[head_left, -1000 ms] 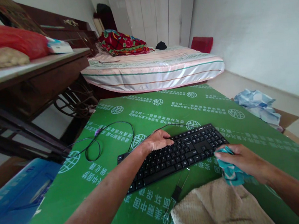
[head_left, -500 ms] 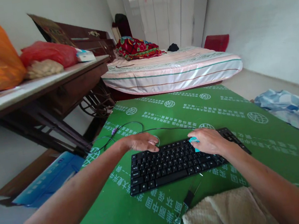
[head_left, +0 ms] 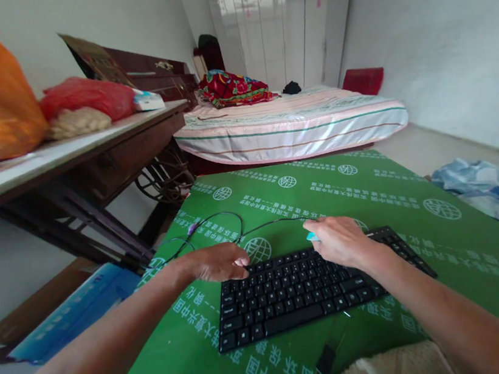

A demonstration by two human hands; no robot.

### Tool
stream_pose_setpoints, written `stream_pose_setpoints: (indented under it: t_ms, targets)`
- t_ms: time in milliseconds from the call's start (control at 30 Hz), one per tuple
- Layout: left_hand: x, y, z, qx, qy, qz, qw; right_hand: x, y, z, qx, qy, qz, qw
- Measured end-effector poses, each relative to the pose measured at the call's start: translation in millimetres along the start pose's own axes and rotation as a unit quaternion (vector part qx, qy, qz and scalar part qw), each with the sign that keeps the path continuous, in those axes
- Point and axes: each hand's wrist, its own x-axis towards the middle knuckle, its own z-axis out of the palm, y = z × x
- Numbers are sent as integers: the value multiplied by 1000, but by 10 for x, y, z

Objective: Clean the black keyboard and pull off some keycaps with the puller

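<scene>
A black keyboard (head_left: 287, 298) lies on a green board printed with white characters and globe marks. My left hand (head_left: 220, 263) is at its far left corner, fingers curled against the edge; their undersides are hidden. In my right hand (head_left: 337, 240), closed over the far edge of the keys, is a small soft-looking teal piece (head_left: 312, 236), mostly covered by the fingers. A thin black cable (head_left: 276, 221) runs from near my right fingertips leftward in a loop, with a purple connector (head_left: 192, 229) beside it.
Near me on the green board (head_left: 171, 357) lie a small black object (head_left: 326, 358) and a beige cloth (head_left: 393, 369). A sewing-machine table (head_left: 131, 129) with bags stands left; a blue box (head_left: 77, 311) sits below. A bed (head_left: 291, 123) is beyond, and blue-white fabric (head_left: 483, 184) lies right.
My left hand has shifted left to the keyboard's corner and its fingers have curled in. My right hand has moved slightly toward the far edge with the teal piece. The view has tilted up a little.
</scene>
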Motion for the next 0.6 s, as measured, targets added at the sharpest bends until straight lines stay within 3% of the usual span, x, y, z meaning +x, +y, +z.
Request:
stream_pose_setpoints:
  t_ms: [100, 167, 300, 467, 600]
  targets:
    - [-138, -47, 22, -25, -16, 15, 999, 158, -292, -130, -35, 5, -54, 998]
    - [-214, -104, 23, -42, -7, 13, 999, 295, -472, -173, -43, -24, -91, 995]
    - [-302, -348, 52, -62, 34, -37, 997, 588, -593, -175, -46, -51, -81, 994]
    - [-277, -781, 170, 73, 135, -214, 965, 893, -115, -235, -62, -20, 27, 998]
    - [-205, -953, 210, 134, 185, -277, 933, 991, 517, -323, -78, -26, 130, 988]
